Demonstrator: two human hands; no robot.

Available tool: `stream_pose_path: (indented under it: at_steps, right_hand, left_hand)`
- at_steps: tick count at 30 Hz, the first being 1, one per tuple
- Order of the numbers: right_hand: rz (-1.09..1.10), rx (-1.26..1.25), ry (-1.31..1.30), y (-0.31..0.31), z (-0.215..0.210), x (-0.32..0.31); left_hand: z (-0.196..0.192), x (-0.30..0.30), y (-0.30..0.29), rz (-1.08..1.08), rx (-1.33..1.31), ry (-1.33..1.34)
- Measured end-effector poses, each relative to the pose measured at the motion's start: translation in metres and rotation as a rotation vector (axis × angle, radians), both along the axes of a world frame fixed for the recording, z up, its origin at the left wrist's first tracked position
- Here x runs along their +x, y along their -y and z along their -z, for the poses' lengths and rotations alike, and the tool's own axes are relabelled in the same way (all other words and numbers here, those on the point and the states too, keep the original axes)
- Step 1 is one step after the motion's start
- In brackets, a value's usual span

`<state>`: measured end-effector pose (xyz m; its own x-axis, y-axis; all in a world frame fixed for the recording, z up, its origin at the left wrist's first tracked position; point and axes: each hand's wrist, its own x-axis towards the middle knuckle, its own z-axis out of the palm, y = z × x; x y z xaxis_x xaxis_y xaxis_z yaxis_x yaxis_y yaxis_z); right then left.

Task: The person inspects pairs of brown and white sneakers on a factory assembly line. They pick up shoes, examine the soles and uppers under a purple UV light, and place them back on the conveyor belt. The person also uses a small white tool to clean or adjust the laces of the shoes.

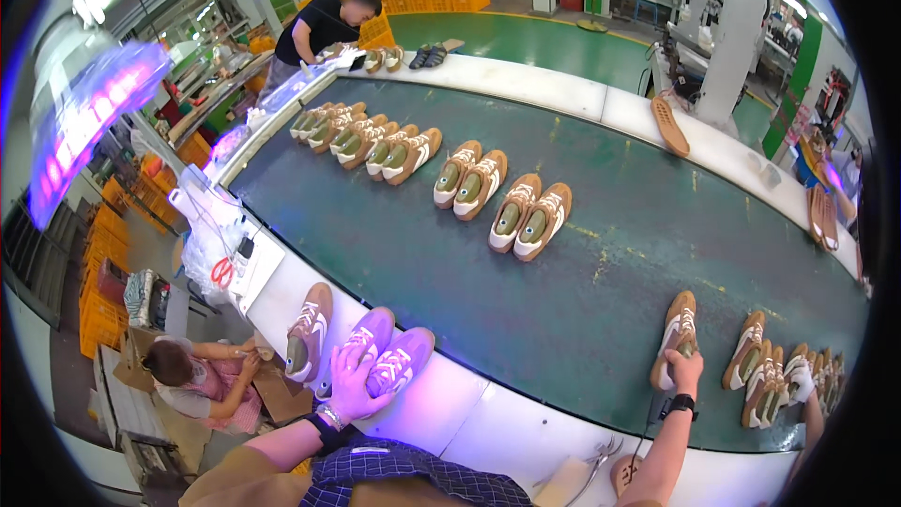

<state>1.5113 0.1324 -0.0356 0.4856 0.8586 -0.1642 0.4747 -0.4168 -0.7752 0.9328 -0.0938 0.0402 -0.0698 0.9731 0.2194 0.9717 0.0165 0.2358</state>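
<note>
My left hand (352, 387) is at the near white ledge, washed in purple light. Its fingers and thumb are closed round the heel ends of a pair of tan sneakers (402, 359) with white laces. Just left of them lies a single brown sneaker (312, 330) with a white side stripe. Out over the dark green belt, my right hand (685, 368) grips another brown sneaker (678, 324) by its heel end, toe pointing away from me. A dark band circles that wrist.
Several sneaker pairs (530, 216) line the dark belt (422, 282). At far right a gloved hand (802, 385) touches more shoes. Red scissors (222, 272) lie at left. One person (324, 33) stands at the far end; another (202, 376) sits lower left. A brown sole (670, 127) rests on the far ledge.
</note>
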Motion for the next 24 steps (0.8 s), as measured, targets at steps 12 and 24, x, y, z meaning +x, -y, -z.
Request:
stream_pose_path:
  at_steps: [12,24]
  right_hand:
    - [-0.279,0.024,-1.514,0.179,-0.060,-0.202]
    - [-0.386,0.002,-1.230,0.236,-0.109,-0.332]
  left_hand:
    - [0.016,0.015,0.028,0.197,-0.314,0.373]
    - [-0.027,-0.038,0.029,0.179,-0.458,1.795]
